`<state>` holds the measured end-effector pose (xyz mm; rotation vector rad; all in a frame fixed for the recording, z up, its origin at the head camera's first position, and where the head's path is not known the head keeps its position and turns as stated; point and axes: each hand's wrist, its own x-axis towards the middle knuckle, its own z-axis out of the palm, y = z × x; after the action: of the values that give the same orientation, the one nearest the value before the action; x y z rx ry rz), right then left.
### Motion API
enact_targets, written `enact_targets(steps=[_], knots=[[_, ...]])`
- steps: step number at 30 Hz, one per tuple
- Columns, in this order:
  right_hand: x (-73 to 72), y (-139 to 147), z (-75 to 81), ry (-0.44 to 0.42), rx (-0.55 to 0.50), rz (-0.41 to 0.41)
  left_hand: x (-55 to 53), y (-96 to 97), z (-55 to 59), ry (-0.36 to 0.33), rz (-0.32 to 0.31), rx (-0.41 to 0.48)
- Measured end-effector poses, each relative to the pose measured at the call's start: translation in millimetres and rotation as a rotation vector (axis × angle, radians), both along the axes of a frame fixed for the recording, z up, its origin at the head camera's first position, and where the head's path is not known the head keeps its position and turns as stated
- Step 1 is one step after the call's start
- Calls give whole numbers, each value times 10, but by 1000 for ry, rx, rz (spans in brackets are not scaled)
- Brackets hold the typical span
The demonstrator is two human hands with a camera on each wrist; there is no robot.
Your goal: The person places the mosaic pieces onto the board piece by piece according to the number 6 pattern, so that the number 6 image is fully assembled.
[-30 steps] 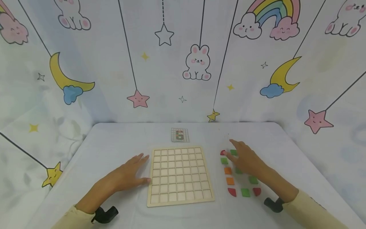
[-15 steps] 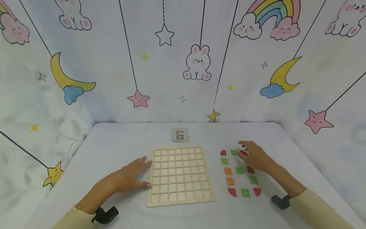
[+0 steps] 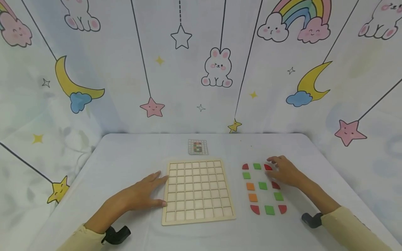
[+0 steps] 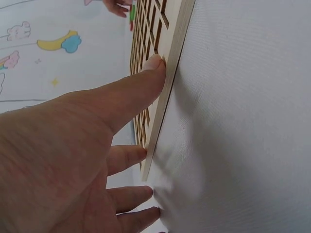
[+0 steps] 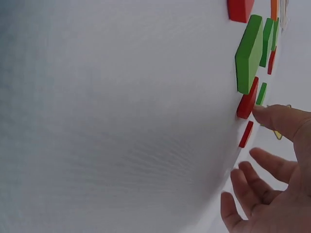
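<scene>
Left grip (image 3: 142, 194) splayed against board (image 3: 199, 191), right grip (image 3: 287, 171) bent

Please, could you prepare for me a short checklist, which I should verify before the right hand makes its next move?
1. Left hand touches the board: ok, thumb on its left rim.
2. Visible loose tiles lie apart from the board: ok, all to its right.
3. Right hand near a tile: ok, beside the right-hand red tile of the farthest row.
4. That tile gripped: not ok, thumb and fingers are apart.
5. Small details on the pattern card readable: cannot tell, too small.
</scene>
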<state>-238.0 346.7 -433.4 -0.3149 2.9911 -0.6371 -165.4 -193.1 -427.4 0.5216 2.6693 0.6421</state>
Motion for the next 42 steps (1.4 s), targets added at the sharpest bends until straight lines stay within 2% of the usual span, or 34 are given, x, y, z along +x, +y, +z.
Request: enact_targets(steps=[20, 34, 42], knots=[[-69, 74, -6, -158, -103, -83, -19, 7, -9, -8, -1, -2], [-94, 97, -63, -79, -115, -55, -13, 9, 8, -1, -3, -9], [-93, 24, -28, -60, -123, -30, -15, 14, 16, 2, -15, -1]])
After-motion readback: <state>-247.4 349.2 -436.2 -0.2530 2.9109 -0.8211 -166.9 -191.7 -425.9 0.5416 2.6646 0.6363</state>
